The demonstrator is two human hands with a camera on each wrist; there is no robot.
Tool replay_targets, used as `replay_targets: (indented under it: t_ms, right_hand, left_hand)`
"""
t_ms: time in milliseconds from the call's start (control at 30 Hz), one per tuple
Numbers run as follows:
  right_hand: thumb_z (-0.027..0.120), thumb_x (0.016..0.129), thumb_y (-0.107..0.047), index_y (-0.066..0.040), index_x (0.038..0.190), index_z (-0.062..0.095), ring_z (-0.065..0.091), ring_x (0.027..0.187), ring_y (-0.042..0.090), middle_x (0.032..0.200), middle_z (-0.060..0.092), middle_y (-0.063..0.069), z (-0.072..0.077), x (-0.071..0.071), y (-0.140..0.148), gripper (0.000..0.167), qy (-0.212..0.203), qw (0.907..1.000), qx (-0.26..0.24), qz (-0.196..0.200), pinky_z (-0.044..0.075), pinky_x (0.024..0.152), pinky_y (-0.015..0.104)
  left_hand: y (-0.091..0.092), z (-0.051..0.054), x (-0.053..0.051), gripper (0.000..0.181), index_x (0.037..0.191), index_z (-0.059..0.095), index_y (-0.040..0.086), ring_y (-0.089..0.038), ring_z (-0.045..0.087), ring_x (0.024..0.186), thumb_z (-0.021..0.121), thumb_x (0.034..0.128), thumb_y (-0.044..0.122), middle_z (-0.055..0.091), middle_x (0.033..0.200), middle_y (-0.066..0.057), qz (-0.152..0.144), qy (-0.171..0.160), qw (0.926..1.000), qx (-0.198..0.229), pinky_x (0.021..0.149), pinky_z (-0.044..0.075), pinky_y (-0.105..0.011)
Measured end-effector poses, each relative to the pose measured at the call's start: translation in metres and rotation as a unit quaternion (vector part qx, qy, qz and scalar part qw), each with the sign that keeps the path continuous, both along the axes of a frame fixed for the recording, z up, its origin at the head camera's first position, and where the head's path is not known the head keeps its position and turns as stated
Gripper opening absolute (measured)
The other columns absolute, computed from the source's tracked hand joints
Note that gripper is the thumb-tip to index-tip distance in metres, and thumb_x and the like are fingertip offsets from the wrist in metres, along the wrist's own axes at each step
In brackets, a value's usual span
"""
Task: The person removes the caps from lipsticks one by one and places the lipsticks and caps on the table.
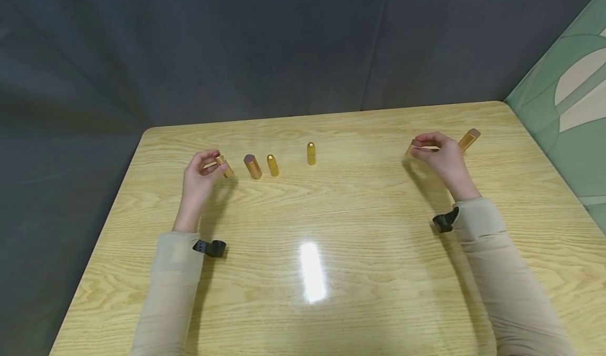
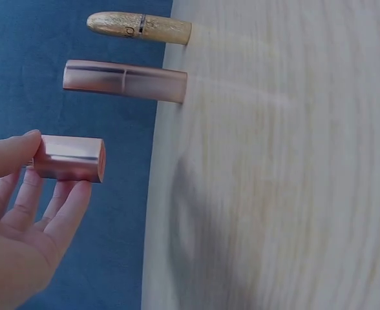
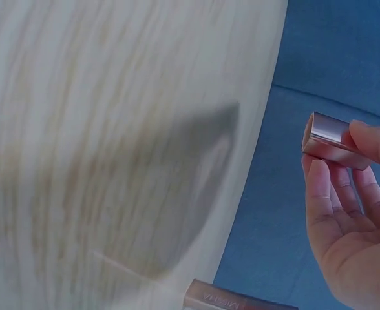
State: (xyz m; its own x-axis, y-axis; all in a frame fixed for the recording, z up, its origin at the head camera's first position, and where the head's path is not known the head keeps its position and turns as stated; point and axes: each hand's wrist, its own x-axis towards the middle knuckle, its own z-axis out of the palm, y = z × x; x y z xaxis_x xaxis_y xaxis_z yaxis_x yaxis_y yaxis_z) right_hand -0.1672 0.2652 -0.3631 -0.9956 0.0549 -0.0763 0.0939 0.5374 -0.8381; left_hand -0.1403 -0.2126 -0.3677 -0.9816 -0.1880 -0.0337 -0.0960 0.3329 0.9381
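My left hand (image 1: 196,180) pinches a short rose-gold piece (image 2: 70,158) between thumb and fingers, above the table's left part. Just right of it stand a rose-gold tube (image 1: 253,166) and a gold round-tipped tube (image 1: 272,165); the left wrist view shows both, the rose-gold tube (image 2: 125,81) nearer the hand. At the right, my right hand (image 1: 447,161) holds another short rose-gold piece (image 3: 332,141), its open end facing away from the palm. Beside that hand stands a second rose-gold tube (image 1: 469,140), partly hidden by the hand in the head view.
Another gold round-tipped tube (image 1: 311,153) stands near the middle of the table's far half. A dark cloth (image 1: 265,46) hangs behind the wooden table (image 1: 355,203), and a green patterned surface (image 1: 577,103) borders the right side.
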Motion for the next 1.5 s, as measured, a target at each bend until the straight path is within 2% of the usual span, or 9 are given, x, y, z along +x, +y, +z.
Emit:
replay_targets:
  t_ms: [167,300,433,733,833,900,1133,1367,1500]
  right_hand:
    - [0.062,0.093,-0.023,0.002,0.126,0.050,0.053,0.076,-0.019,0.088,0.051,-0.029,-0.004,-0.001,0.006,0.043,-0.016,0.9998,0.012,0.004,0.047,0.070,0.006]
    - [0.063,0.093,-0.022,0.003,0.124,0.052,0.052,0.075,-0.017,0.088,0.052,-0.027,-0.007,-0.002,0.009,0.042,-0.017,0.9996,0.021,0.008,0.046,0.068,0.006]
    - [0.064,0.092,-0.019,0.006,0.123,0.051,0.052,0.074,-0.016,0.088,0.051,-0.025,-0.009,-0.002,0.012,0.041,-0.016,0.9995,0.025,0.012,0.046,0.067,0.006]
    - [0.062,0.092,-0.007,0.010,0.119,0.050,0.055,0.076,-0.015,0.087,0.053,-0.023,-0.013,-0.001,0.016,0.034,-0.013,0.9996,-0.018,0.019,0.049,0.070,0.006]
    - [0.062,0.092,-0.006,0.011,0.120,0.050,0.055,0.075,-0.016,0.085,0.052,-0.024,-0.015,-0.002,0.017,0.035,-0.013,0.9996,-0.014,0.019,0.049,0.070,0.005]
    - [0.062,0.091,-0.007,0.011,0.121,0.050,0.053,0.075,-0.017,0.085,0.051,-0.025,-0.016,-0.004,0.017,0.037,-0.015,0.9997,-0.004,0.019,0.048,0.070,0.005]
    - [0.062,0.091,-0.009,0.010,0.122,0.051,0.051,0.074,-0.018,0.088,0.051,-0.021,-0.018,-0.005,0.020,0.038,-0.020,0.9995,0.015,0.018,0.046,0.068,0.004]
    - [0.062,0.092,-0.013,0.007,0.122,0.051,0.052,0.075,-0.017,0.090,0.051,-0.021,-0.019,-0.001,0.023,0.038,-0.034,0.9990,0.023,0.015,0.048,0.068,0.008]
    - [0.061,0.092,-0.014,0.006,0.123,0.051,0.052,0.075,-0.017,0.093,0.052,-0.018,-0.019,-0.001,0.023,0.038,-0.040,0.9987,0.027,0.014,0.048,0.068,0.008]
  left_hand:
    - [-0.001,-0.004,-0.002,0.042,0.132,0.047,0.000,-0.011,0.055,0.108,0.060,0.0927,0.006,0.054,0.129,-0.005,-0.006,-0.018,0.9998,-0.005,0.088,0.048,-0.011]
    - [-0.003,-0.008,-0.004,0.042,0.132,0.045,-0.002,-0.009,0.054,0.107,0.059,0.0924,0.003,0.049,0.139,-0.017,-0.013,-0.026,0.9996,-0.006,0.089,0.047,-0.010]
    - [-0.005,-0.011,-0.005,0.042,0.132,0.044,-0.003,-0.008,0.053,0.107,0.059,0.0923,0.002,0.049,0.139,-0.018,-0.019,-0.031,0.9993,-0.005,0.089,0.047,-0.008]
    - [-0.008,-0.016,-0.008,0.042,0.131,0.045,-0.003,-0.007,0.054,0.103,0.059,0.0921,0.002,0.050,0.136,-0.016,-0.015,-0.042,0.9990,-0.004,0.081,0.046,-0.004]
    - [-0.008,-0.018,-0.010,0.043,0.132,0.045,-0.004,-0.004,0.054,0.101,0.059,0.0918,0.001,0.049,0.136,-0.017,-0.016,-0.043,0.9990,0.001,0.081,0.046,-0.004]
    - [-0.008,-0.019,-0.010,0.043,0.132,0.044,-0.005,-0.006,0.054,0.102,0.059,0.0918,0.000,0.049,0.137,-0.018,-0.018,-0.044,0.9989,0.000,0.082,0.046,-0.004]
    - [-0.008,-0.021,-0.010,0.042,0.133,0.043,-0.004,-0.028,0.051,0.122,0.057,0.0932,0.001,0.048,0.138,-0.018,-0.029,-0.053,0.9981,-0.011,0.086,0.045,-0.006]
    - [-0.005,-0.022,-0.010,0.043,0.134,0.042,-0.004,-0.031,0.049,0.127,0.056,0.0935,0.001,0.046,0.140,-0.019,-0.039,-0.064,0.9971,-0.013,0.094,0.046,-0.014]
    - [-0.004,-0.022,-0.010,0.044,0.135,0.041,-0.004,-0.031,0.049,0.127,0.056,0.0937,0.002,0.045,0.140,-0.020,-0.042,-0.067,0.9968,-0.012,0.093,0.046,-0.012]
